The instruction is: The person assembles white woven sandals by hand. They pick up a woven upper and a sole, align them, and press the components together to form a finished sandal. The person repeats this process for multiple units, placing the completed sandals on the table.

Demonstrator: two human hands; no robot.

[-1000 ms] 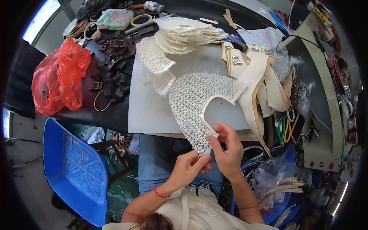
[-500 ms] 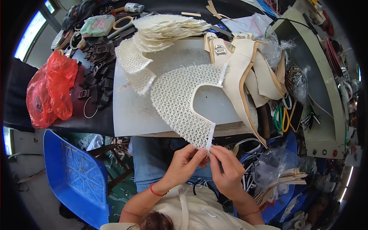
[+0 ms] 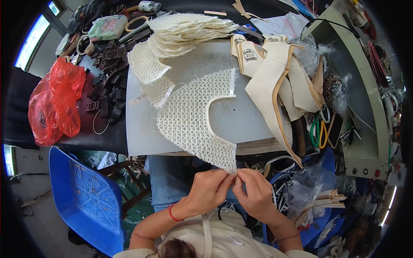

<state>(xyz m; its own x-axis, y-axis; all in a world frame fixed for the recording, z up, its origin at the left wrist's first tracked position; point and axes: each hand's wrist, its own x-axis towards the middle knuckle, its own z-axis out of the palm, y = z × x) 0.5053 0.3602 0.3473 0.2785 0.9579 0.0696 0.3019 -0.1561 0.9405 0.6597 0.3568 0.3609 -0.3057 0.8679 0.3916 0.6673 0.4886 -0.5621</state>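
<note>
Woven piece (image 3: pixel 189 118): we find it over the pale board (image 3: pixel 254 122), lower corner past the board's near edge;
Left hand (image 3: pixel 211 188): fingertips pinched together on that corner;
Right hand (image 3: pixel 254 190): pinching there too (the hands nearly touch)

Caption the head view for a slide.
Left hand and right hand pinch the near tip of a curved cream woven panel lying partly over a pale board.

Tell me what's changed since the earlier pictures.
The woven cream piece has shifted left, its far end no longer over the cream straps. The right hand has come down to the near tip, beside the left hand. The woven stack and red bag stayed put.
</note>
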